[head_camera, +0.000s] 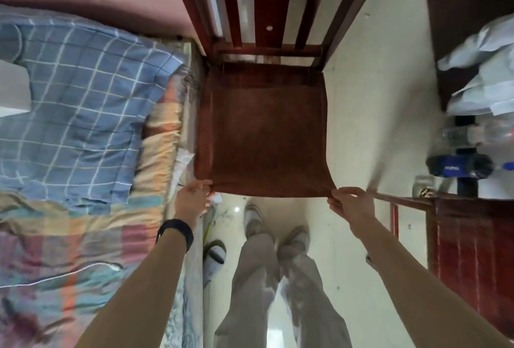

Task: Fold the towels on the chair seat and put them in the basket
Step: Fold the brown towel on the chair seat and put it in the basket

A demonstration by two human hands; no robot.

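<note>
The left arm (144,286) and the right arm (411,278) reach forward, bare and almost straight. The left hand (194,194) and the right hand (351,203) are well apart. Each hand has its fingers and thumb curled and pinches a near corner of the brown towel (267,136). The left wrist wears a black band (175,232). Between the arms, the legs (256,278) stand side by side.

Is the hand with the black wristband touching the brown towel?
Touching. In the head view the left hand pinches the brown towel at its near left corner; the right hand pinches the other near corner.
</note>
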